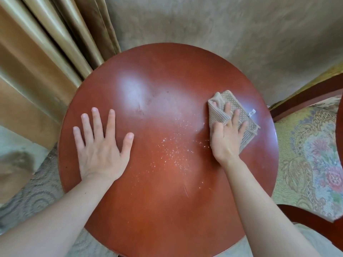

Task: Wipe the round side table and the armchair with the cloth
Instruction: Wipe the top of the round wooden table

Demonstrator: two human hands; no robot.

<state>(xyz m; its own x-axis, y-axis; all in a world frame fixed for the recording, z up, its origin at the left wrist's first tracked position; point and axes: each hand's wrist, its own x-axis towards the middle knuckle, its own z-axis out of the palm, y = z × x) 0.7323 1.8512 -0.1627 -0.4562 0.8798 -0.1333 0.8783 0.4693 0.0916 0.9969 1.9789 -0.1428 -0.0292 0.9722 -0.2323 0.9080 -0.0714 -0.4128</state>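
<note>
The right hand [225,138] has its fingers spread and pressed flat onto the folded beige cloth [235,119], pinning it to the round side table [167,201] rather than gripping it; the cloth sits near the rim at about 3 o'clock on the tabletop. The left hand [101,145] lies palm down with all 5 fingers splayed and released, holding nothing, at about 9 o'clock, seemingly bracing the table.

Between the 2 hands, from the centre toward 5 o'clock, a scatter of white crumbs [174,151] remains, and a dull smudge [143,102] shows toward 11 o'clock. So the table looks barely begun, with most of its surface left to wipe. The armchair [308,154], just beside the table at 3 o'clock, appears untouched, though nothing shows whether it is clean.

The chair is cut off by the frame edge: only part of its floral seat and red wooden frame shows. The table's legs are hidden beneath the top, and curtains [46,62] hang beyond 10 o'clock.
</note>
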